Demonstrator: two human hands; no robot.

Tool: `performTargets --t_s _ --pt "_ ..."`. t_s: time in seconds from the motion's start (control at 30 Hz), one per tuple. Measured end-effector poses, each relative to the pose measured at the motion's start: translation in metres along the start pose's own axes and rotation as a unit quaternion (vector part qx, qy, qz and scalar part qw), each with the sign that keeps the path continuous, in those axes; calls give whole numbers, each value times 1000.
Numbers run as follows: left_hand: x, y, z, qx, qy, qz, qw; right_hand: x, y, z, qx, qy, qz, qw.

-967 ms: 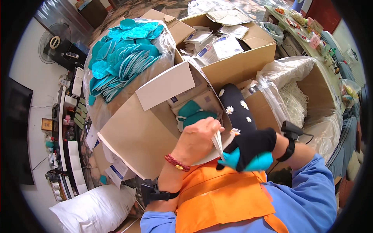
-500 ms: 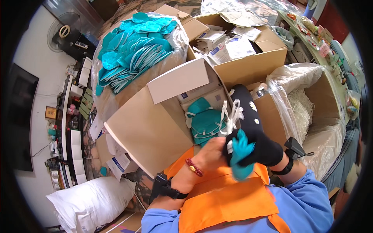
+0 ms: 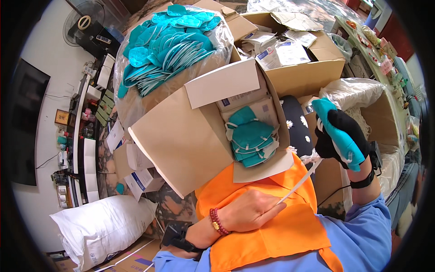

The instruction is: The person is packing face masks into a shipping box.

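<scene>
My right hand point(image 3: 340, 136), in a black glove, grips a folded teal face mask point(image 3: 350, 152) at the right, above my lap. Lower down, my bare left hand point(image 3: 253, 209) is closed, pinching one end of a thin white strap point(image 3: 299, 182) in front of the orange apron. That strap stretches up toward a bunch of white straps point(image 3: 311, 157) beside my right hand. Between my arms and the big pile, an open cardboard box point(image 3: 186, 136) holds several teal masks point(image 3: 254, 136) with white straps, next to white packets point(image 3: 244, 100).
A plastic-lined box heaped with teal masks point(image 3: 167, 47) stands far left. Behind is a cardboard box point(image 3: 303, 77) of white packets. A plastic-lined carton point(image 3: 385, 122) stands at the right. A white sack point(image 3: 106, 231) lies on the floor at the lower left.
My hands have moved apart: the right went up and right with the teal mask, the left down toward the apron. A white strap is now stretched out from my left hand.
</scene>
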State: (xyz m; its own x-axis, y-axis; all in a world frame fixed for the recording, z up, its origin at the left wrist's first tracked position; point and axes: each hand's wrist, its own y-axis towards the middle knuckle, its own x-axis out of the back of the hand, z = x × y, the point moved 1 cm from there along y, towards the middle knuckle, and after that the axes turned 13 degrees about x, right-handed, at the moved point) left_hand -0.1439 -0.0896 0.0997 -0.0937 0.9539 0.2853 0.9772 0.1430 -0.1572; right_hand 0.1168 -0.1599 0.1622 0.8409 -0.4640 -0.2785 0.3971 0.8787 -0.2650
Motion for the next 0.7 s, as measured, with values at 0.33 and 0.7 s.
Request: performTargets --t_s 0.33,0.7 --pt "2 -18 3 -18 106 -111 988 7 32 -17 35 31 -62 997" --pt "24 -27 9 -29 -13 -150 988 -13 61 3 79 65 28 994"
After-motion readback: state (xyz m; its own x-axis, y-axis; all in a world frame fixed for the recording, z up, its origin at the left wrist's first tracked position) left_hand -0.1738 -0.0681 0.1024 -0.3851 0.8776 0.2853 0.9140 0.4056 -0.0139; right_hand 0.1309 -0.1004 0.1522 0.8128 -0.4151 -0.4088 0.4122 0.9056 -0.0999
